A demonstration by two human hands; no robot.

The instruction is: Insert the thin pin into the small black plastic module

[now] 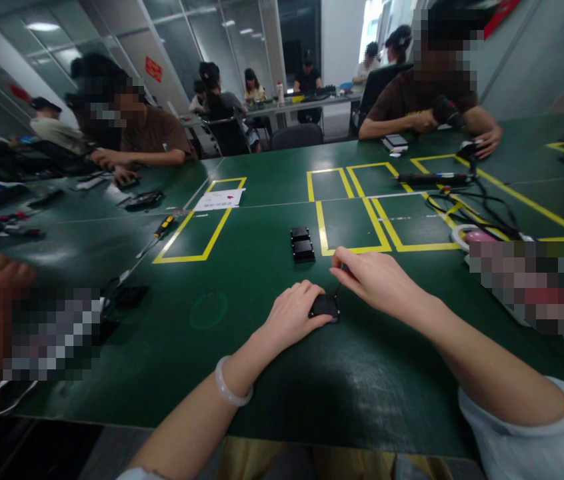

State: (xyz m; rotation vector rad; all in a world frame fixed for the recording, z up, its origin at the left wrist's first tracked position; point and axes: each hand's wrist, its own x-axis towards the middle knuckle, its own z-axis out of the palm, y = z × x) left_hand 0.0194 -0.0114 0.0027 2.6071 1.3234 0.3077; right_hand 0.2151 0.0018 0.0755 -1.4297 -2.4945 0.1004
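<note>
My left hand (293, 312) rests curled on the green table mat (242, 373), its fingers closed round a small black rounded device (325, 307). My right hand (376, 277) hovers just right of and above that device, fingers pinched on a thin dark tool or wire whose tip points down at the device; I cannot name it. A white bangle sits on my left wrist. Two small black rectangular parts (302, 244) lie stacked in a row on the mat a short way beyond my hands.
Yellow tape boxes (352, 220) mark the mat. A screwdriver (155, 237) and a white sheet (219, 199) lie to the left. Cables (467, 200) trail at the right. People sit at the far left and far right of the table, and more behind.
</note>
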